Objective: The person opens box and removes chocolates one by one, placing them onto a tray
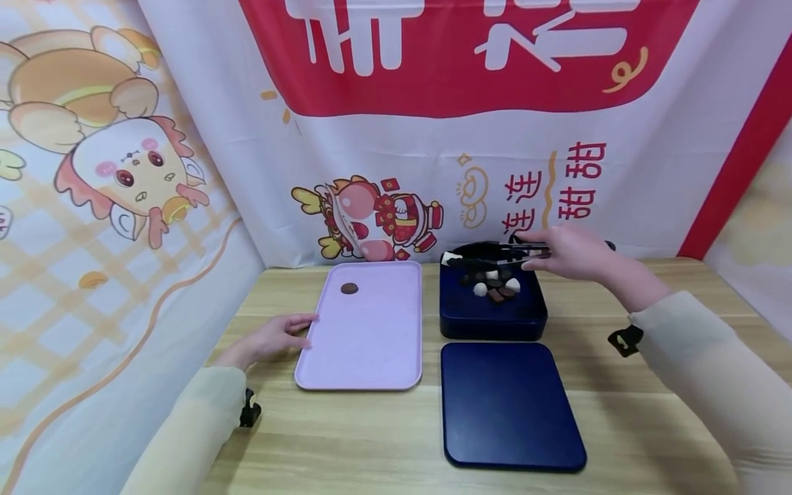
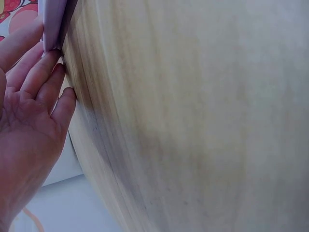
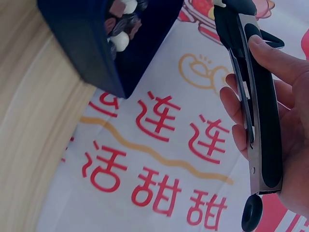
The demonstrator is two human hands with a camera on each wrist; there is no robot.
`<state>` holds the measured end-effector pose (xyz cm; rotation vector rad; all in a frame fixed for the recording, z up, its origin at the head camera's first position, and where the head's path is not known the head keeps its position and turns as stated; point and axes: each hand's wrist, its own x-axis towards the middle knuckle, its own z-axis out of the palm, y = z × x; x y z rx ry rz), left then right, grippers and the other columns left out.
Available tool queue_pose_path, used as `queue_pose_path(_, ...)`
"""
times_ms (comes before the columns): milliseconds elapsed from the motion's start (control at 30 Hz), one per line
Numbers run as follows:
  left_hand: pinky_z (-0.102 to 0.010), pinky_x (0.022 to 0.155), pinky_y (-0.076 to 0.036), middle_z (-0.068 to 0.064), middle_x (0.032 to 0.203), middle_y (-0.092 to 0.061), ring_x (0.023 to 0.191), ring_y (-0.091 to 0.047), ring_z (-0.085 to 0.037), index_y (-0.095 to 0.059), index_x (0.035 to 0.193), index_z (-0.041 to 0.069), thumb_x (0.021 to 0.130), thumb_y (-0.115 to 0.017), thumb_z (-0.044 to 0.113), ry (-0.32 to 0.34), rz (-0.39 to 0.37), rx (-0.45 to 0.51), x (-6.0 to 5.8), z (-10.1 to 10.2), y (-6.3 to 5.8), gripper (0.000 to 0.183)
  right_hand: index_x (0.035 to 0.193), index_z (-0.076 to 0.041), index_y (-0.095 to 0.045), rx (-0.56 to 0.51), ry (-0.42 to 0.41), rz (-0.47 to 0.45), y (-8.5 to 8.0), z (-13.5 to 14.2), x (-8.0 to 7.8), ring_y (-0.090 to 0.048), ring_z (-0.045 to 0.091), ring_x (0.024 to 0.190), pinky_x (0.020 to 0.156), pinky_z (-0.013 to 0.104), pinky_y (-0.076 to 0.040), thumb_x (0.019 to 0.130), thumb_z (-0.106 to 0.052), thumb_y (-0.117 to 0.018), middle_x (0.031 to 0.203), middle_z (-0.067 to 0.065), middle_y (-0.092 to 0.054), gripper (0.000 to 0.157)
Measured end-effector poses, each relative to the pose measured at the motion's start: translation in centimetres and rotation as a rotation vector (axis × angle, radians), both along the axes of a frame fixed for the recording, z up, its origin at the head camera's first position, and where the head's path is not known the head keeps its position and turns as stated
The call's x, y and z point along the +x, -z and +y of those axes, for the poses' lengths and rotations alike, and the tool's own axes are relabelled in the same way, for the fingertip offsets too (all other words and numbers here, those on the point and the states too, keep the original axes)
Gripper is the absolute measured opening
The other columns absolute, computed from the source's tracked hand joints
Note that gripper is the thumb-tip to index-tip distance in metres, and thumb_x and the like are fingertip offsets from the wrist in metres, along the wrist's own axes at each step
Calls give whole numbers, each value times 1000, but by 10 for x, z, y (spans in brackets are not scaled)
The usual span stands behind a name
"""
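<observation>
My right hand grips black-and-metal tongs over the back of a dark blue box. At the tongs' far end shows a white piece, near the box's back left corner. Brown and white chocolates lie in a cluster inside the box. The fingers of my left hand touch the left rim of a pale purple tray; in the left wrist view they reach out fairly straight against its edge. One round brown chocolate sits near the tray's back left corner.
A dark blue lid lies flat in front of the box on the wooden table. Behind the tray and box hangs a printed white and red cloth. Another patterned cloth borders the table on the left.
</observation>
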<state>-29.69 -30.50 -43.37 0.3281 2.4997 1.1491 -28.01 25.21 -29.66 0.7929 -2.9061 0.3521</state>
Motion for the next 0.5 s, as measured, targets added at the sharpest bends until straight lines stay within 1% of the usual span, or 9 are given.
queue_pose_path(133,-50,115,-18,-22,147,-37,139,-28,-38,-41,146,2,87,-72,13,-8,-4,6,0,1,-1,67,138,-4,-55,7,-1,10,-3,-11,-2,-37,13,45,46,30,-33,89,-30,-72,54,-1,-50,58)
queue_pose_path(200,-50,114,-18,-22,147,-38,139,-29,-38,-41,146,2,87,-72,13,-7,-4,10,0,1,-1,66,137,-5,-56,0,-5,11,-2,-17,-5,-39,13,44,46,30,-35,88,-29,-73,65,4,-62,57)
queue_pose_path(267,-50,114,-18,-22,147,-38,139,-29,-38,-42,146,2,87,-72,13,-6,-7,14,0,2,0,66,137,-5,-56,-5,-4,-9,-1,-23,-7,-40,13,44,46,30,-37,88,-28,-73,70,7,-64,57)
queue_pose_path(367,-50,115,-17,-22,147,-38,140,-27,-37,-42,146,3,87,-72,14,-8,-15,16,0,2,0,67,137,-5,-55,-7,-12,-27,2,-31,-13,-41,13,44,47,30,-37,88,-29,-73,72,6,-63,57)
queue_pose_path(433,-50,115,-16,-22,147,-37,140,-26,-37,-41,146,4,87,-72,14,-8,-21,11,0,2,0,68,138,-5,-55,-5,-21,-40,4,-37,-16,-41,13,45,47,30,-37,89,-30,-72,63,1,-56,57)
queue_pose_path(500,-50,115,-16,-22,147,-37,140,-26,-37,-41,146,4,87,-72,13,-14,-20,9,0,1,-1,67,138,-6,-55,-2,-29,-47,6,-44,-19,-41,13,45,48,30,-37,89,-31,-72,60,0,-55,57)
